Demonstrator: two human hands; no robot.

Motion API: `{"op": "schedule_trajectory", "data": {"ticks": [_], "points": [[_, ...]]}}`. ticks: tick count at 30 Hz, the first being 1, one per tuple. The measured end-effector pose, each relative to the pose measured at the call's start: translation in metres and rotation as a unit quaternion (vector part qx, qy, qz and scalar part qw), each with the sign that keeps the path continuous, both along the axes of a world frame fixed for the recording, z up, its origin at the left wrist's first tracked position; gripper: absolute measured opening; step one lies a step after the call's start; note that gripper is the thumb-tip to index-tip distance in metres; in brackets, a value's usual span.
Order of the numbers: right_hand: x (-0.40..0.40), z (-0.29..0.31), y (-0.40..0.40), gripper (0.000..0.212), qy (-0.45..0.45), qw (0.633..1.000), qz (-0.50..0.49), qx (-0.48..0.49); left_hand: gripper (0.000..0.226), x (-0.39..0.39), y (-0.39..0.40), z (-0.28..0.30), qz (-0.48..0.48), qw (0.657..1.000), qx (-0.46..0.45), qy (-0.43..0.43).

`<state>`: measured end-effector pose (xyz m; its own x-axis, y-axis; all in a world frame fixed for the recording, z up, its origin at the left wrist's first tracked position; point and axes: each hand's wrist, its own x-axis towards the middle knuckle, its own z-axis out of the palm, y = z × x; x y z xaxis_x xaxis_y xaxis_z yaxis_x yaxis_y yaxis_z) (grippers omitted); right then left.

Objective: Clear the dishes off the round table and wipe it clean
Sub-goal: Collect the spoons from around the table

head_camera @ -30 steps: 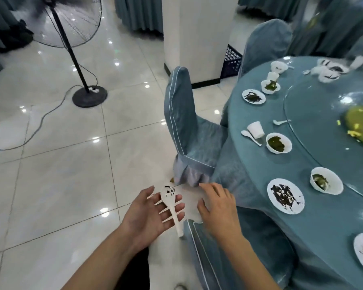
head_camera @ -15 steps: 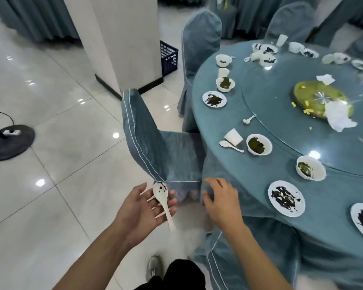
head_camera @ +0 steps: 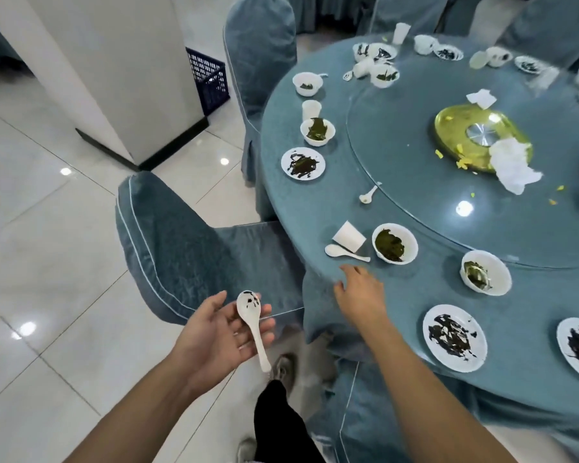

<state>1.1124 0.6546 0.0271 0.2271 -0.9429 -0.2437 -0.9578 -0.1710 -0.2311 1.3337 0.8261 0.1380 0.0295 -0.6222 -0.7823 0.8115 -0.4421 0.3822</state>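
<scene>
A covered chair [head_camera: 194,248] is standing just beside the round worktop [head_camera: 415,202], between the person and its left edge. On the worktop a tipped cup [head_camera: 349,236], a clean spoon [head_camera: 345,252] and a bowl [head_camera: 395,243] with green leftovers are lying near the rim; a smeared plate [head_camera: 454,337] is sitting closer to the person. The right hand [head_camera: 361,294] is reaching over the rim with relaxed fingers, holding nothing. The left hand [head_camera: 219,332] is lying palm up, fingers nearly straight, carrying a dirty spoon [head_camera: 253,324] across them; its bowl is pointing away, the handle toward the person
</scene>
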Motion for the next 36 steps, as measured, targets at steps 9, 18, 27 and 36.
{"op": "schedule_trajectory", "data": {"ticks": [9, 18, 27, 36], "points": [[0.004, -0.032, -0.061, 0.046, 0.059, 0.998, 0.006, 0.016, 0.057, 0.009, -0.093, -0.013, -0.028, 1.0, 0.009, -0.003], [0.0, -0.046, -0.073, 0.024, 0.059, 0.998, 0.013, -0.013, 0.056, 0.011, -0.143, -0.018, -0.048, 0.998, 0.032, -0.008], [0.009, -0.044, -0.075, 0.013, 0.016, 0.999, -0.045, -0.009, 0.058, 0.012, -0.203, -0.026, -0.072, 0.996, 0.047, -0.016], [0.059, 0.049, -0.108, 0.005, -0.38, 0.896, -0.213, 0.086, 0.055, 0.008, -0.263, -0.037, -0.069, 0.995, 0.048, -0.045]]}}
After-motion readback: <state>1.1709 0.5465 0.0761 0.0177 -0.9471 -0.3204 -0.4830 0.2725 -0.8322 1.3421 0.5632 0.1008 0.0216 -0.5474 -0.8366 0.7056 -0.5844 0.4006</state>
